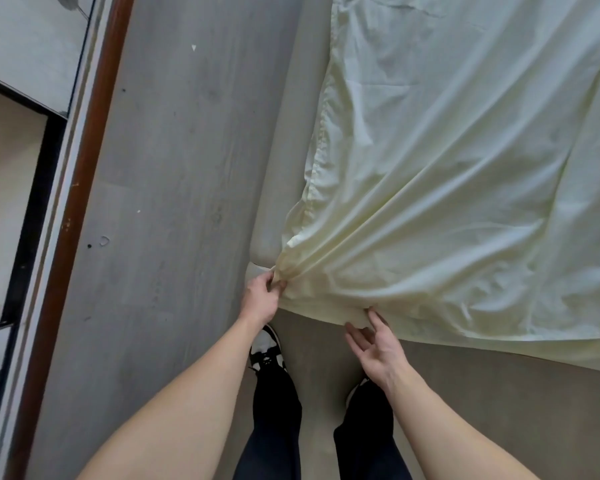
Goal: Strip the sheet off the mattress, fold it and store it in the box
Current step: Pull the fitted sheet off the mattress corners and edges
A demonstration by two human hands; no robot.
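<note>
At the near corner of the mattress (284, 140), a pale yellow sheet (465, 168) is bunched into tight pleats, the soft, creased cloth fanning away up and right across the bed. Left hand (261, 299) pinches that gathered corner. Right hand (378, 344), fingers loose, touches the hem just beside it, holding nothing.

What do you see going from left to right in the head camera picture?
Dark-framed cabinet → brown wooden strip → grey floor → bare mattress edge → pale yellow sheet.
</note>
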